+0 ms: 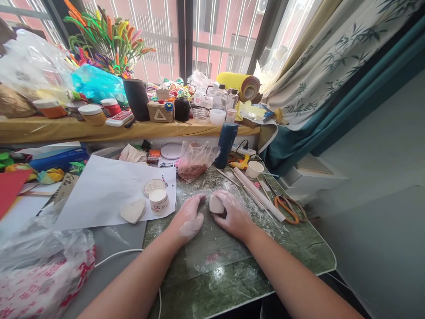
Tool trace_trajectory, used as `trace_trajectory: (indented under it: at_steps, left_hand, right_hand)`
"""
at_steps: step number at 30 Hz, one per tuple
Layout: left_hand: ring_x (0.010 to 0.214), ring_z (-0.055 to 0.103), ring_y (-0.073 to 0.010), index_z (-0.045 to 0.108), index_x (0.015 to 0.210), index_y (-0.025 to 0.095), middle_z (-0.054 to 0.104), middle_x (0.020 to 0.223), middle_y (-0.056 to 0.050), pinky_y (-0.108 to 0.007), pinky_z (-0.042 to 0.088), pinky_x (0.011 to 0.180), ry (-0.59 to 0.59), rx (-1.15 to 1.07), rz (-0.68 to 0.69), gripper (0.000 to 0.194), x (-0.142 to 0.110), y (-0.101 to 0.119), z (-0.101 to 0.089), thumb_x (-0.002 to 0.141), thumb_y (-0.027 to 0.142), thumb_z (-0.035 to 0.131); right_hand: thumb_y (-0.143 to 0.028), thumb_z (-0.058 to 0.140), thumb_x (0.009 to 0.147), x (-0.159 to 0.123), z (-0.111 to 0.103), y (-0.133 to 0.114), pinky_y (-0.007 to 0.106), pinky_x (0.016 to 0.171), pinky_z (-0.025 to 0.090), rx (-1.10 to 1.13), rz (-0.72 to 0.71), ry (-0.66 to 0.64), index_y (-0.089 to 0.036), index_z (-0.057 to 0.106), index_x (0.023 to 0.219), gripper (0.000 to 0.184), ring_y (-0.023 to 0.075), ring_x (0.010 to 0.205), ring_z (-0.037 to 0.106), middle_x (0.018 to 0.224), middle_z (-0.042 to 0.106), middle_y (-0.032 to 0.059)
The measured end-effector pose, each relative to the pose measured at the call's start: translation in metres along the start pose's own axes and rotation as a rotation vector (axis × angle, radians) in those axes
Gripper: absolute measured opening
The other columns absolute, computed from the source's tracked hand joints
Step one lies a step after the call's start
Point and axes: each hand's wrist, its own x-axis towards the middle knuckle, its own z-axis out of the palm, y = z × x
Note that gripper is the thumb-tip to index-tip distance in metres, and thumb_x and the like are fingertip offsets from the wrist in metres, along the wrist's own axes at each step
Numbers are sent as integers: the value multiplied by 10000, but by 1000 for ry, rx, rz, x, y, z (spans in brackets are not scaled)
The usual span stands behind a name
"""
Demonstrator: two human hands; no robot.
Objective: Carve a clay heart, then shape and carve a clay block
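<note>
Printed bag: a crumpled plastic bag with red print lay at the near left.
Paper: a white sheet of paper spread to the left of both hands, farther off than the bag.
Flat piece: a pale, flat, rounded piece lay at the paper's near edge, left of the left hand.
Disc and jar: a round disc with a star on it sat just beyond a white jar, both on the right part of the paper.
Left hand: the left hand, whitened over thumb and fingers, was loosely curved, its thumb well apart from the fingers and that gap turned right toward the lump.
Clear bag: a clear bag of reddish-brown material stood beyond the hands.
White lump: the white lump, smooth and rounded, was between the hands, just right of the left fingertips with a small gap, and against the inner side of the right hand. Whether it touched the clear sheet below, I could not tell.
Right hand: the right hand, also whitened, held the lump at its left side, fingers curled over the far side and thumb at the near side.
Blue bottle: a dark blue bottle stood upright beyond the right hand.
Right end: pale rods, a paper cup and orange-handled scissors lay right of the right hand on the green tabletop.
</note>
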Motion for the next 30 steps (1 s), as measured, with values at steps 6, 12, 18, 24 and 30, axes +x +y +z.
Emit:
trace_trajectory:
  at_steps: [6,12,18,24,30]
  left_hand:
    - [1290,578,-267,566,1315,177,637,1347,-116,-510,442,1159,-5,-52,-1,681,1,-4,-2,663,9,464]
    - [1300,577,-277,576,1315,158,635,1356,-137,-498,434,1166,11,-64,-20,667,-1,2,-3,671,12,478]
    - [1287,587,-278,576,1323,169,636,1350,-134,-502,443,1157,6,-52,-31,661,-2,7,-5,688,17,478]
    - [1269,593,-281,587,1315,182,646,1331,-127,-514,450,1152,13,-29,-10,655,-1,4,-3,691,11,486]
    - [1305,575,-284,580,1329,177,635,1350,-134,-516,442,1163,5,-8,-6,637,-1,3,-3,718,21,493]
  right_hand:
    - [-414,741,853,-10,-10,-3,537,1169,428,103,-62,28,-235,509,1465,678,321,1408,506,1504,534,148]
    - [-383,714,881,-10,-4,-7,484,1161,461,101,-122,-92,-263,524,1481,640,284,1352,572,1437,621,108]
    - [-377,692,923,1,-23,-19,478,1110,507,132,-81,163,-259,602,1373,474,281,1269,628,1347,659,114]
    - [-406,692,914,6,-11,-8,546,1131,468,31,52,288,-220,467,1506,660,338,1349,565,1408,618,159]
    - [-415,740,846,4,10,2,593,1151,423,13,206,83,-249,444,1535,768,358,1371,541,1454,600,137]
